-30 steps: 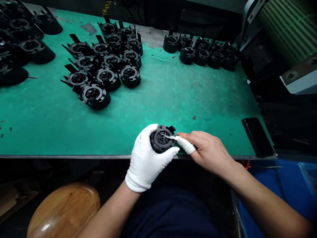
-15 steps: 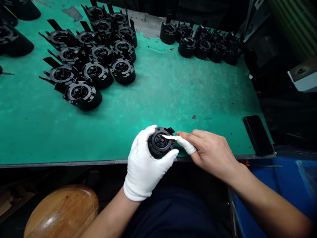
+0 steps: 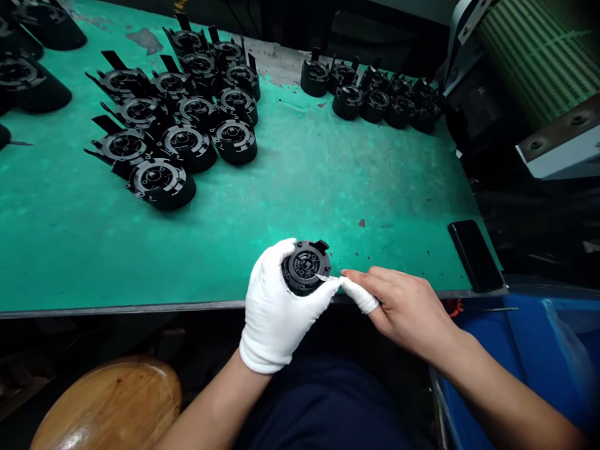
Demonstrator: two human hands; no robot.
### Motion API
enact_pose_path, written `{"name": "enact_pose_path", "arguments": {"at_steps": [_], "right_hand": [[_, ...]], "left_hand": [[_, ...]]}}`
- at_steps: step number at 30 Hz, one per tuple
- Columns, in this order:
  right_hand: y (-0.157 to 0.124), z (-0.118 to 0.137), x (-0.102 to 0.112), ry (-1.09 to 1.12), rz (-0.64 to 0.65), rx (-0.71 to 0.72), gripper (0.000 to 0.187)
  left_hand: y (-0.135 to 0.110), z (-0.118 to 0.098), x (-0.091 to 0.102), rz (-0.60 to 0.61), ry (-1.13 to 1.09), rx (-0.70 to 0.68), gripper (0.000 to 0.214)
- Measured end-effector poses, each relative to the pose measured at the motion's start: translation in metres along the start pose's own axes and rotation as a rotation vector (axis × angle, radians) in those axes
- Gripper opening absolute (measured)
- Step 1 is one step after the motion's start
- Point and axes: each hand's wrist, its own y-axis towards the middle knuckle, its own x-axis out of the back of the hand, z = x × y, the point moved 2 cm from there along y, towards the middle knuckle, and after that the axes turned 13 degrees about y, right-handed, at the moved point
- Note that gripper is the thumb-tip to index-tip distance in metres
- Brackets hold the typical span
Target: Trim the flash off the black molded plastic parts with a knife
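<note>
Thumb and fingers of my gloved left hand (image 3: 275, 306) curl around a black round part (image 3: 307, 264), gripping its sides, patterned face up toward me, by the table's near edge. My right hand (image 3: 407, 306), bare except for a white-wrapped thumb, pinches a small blade (image 3: 324, 277) between thumb and forefinger. Key relation: part lies left of my right grip; blade's long axis points left and slightly up, tip over the face's lower-right area, just beside my left thumb. Tip contact: can't tell. Left hand is nearer, already on the part; only the blade spans from my right.

Farther out, on the green tabletop (image 3: 300, 200): black housings (image 3: 162, 182) grouped up-left, smaller row (image 3: 347, 102) at the back right, phone (image 3: 477, 255) by the right edge. Wooden stool (image 3: 110, 406) below left, blue bin (image 3: 515, 356) below right.
</note>
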Motion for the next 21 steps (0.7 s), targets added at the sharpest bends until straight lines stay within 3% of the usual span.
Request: {"name": "enact_pose_path", "arguments": {"at_steps": [4,7,11,16,21], "right_hand": [[0.003,0.007,-0.003,-0.113,-0.073,-0.074,0.034],[0.0,0.01,-0.006,-0.081,-0.127,-0.106,0.033],[-0.007,0.009,-0.009,-0.001,-0.106,-0.093,0.034],[-0.009,0.012,-0.008,-0.129,-0.156,-0.097,0.035],[-0.006,0.008,-0.001,0.078,-0.173,-0.048,0.035]], "left_hand": [[0.0,-0.004,-0.002,-0.017,-0.004,0.002,0.072],[0.0,-0.005,-0.003,-0.011,-0.022,0.013,0.068],[0.0,-0.005,-0.003,-0.024,-0.005,-0.001,0.072],[-0.003,-0.007,-0.005,-0.056,0.001,-0.007,0.068],[-0.002,-0.006,-0.002,-0.038,-0.004,-0.011,0.07]]}}
